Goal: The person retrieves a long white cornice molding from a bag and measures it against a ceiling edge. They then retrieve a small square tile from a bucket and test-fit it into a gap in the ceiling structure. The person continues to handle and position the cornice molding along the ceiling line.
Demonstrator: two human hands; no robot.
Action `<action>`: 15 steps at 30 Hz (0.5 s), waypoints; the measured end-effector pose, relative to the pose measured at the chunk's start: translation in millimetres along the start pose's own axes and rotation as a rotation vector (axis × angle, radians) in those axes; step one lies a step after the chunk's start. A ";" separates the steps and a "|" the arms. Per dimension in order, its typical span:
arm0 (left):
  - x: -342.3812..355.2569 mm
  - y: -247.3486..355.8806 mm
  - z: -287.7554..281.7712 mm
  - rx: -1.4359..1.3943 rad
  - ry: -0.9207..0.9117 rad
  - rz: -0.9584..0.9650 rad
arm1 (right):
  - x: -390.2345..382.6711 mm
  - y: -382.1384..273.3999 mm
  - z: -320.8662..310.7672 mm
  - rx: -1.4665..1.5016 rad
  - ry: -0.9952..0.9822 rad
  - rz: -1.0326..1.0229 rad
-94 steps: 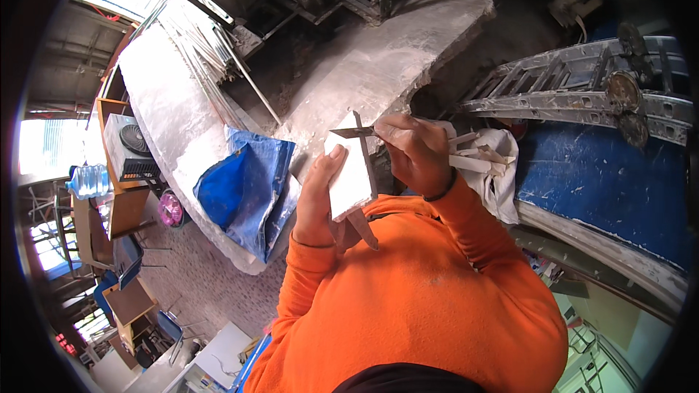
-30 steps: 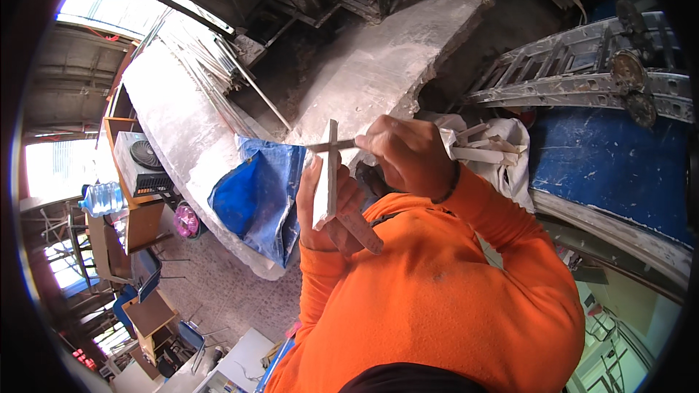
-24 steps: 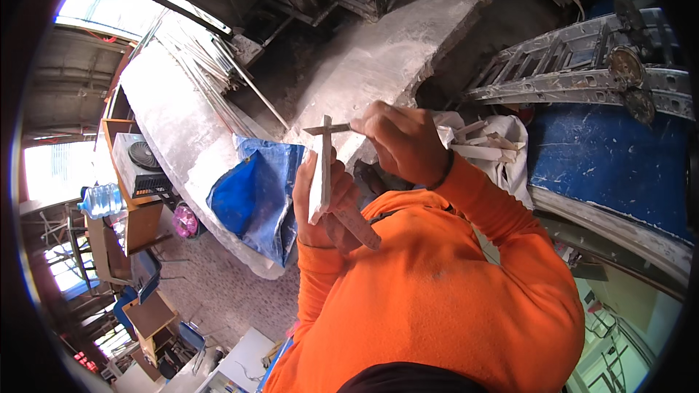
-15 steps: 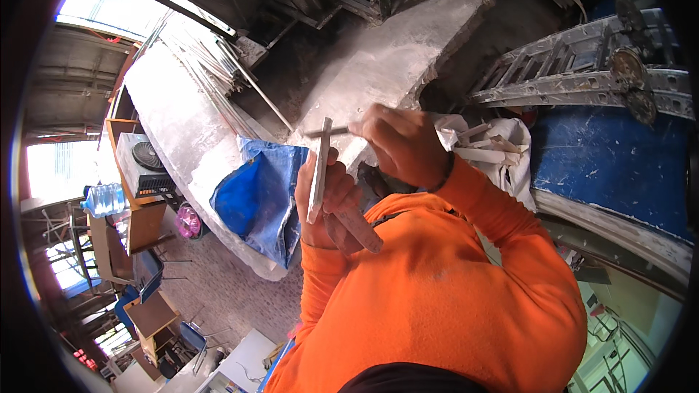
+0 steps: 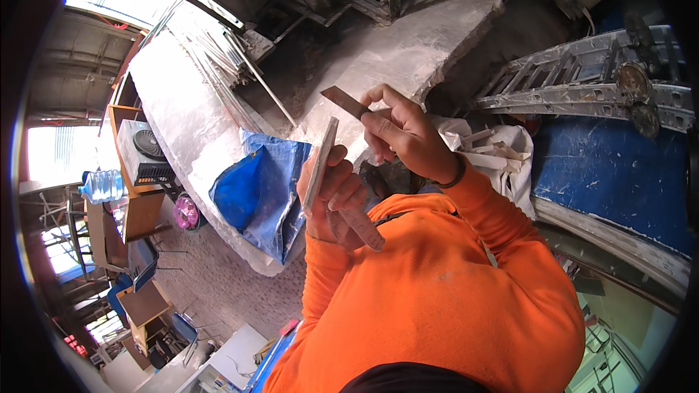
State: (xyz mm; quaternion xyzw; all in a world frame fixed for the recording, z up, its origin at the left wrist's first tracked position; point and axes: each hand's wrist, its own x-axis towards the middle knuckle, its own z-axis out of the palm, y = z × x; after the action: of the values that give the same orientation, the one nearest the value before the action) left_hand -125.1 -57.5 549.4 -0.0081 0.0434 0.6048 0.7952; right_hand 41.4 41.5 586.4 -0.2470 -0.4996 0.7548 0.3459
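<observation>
My left hand (image 5: 336, 185) is closed round the stubby handle of a small, plaster-covered hawk (image 5: 321, 164). Its flat plate is seen almost edge-on, and the handle's end juts out below my fist toward my orange sweater. Above and to the right, my right hand (image 5: 404, 131) grips a putty knife (image 5: 344, 101) between thumb and fingers. The knife's blade points up and left, apart from the plate. Most of the knife's handle is hidden in my fingers.
A blue bag (image 5: 266, 189) lies open on the white-dusted slab (image 5: 175, 102) at left. Right of me are a white sack (image 5: 513, 153) with offcuts, a splattered ladder (image 5: 575, 76) and a blue panel (image 5: 604, 167). Thin metal lengths (image 5: 215, 58) lie at the back left.
The putty knife has come off the top of the hawk's plate and moved up and right, its blade now turned broadside. My right-hand fingers have spread a little; the left hand is nearly still.
</observation>
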 end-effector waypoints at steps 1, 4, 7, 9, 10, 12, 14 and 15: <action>1.2 2.6 -1.3 0.035 0.004 0.000 | 0.5 -0.2 0.9 -0.004 -0.035 0.026; 2.0 7.1 -2.5 0.129 0.033 0.028 | 0.3 -2.0 4.3 -0.007 -0.109 0.091; -0.7 9.9 -6.0 0.173 0.020 0.090 | 0.0 -2.1 10.7 -0.018 -0.119 0.119; -3.3 12.5 -10.5 0.157 -0.083 0.103 | 0.4 1.9 15.3 -0.051 -0.119 0.136; -4.7 11.9 -8.1 0.186 -0.011 0.128 | -0.3 1.1 18.1 -0.079 -0.115 0.157; -5.8 11.8 5.0 0.247 0.139 0.181 | 0.5 -0.7 25.2 -0.130 -0.116 0.197; -8.1 18.1 -1.1 0.246 0.081 0.160 | 0.9 0.4 30.6 -0.125 -0.131 0.170; -9.3 20.8 -3.2 0.246 0.052 0.149 | 0.9 0.6 33.0 -0.123 -0.137 0.156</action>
State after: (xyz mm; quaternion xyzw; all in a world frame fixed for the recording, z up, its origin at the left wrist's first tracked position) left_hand -147.8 -61.1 547.8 0.0771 0.1381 0.6518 0.7417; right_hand 16.9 22.8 598.3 -0.2537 -0.5468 0.7624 0.2356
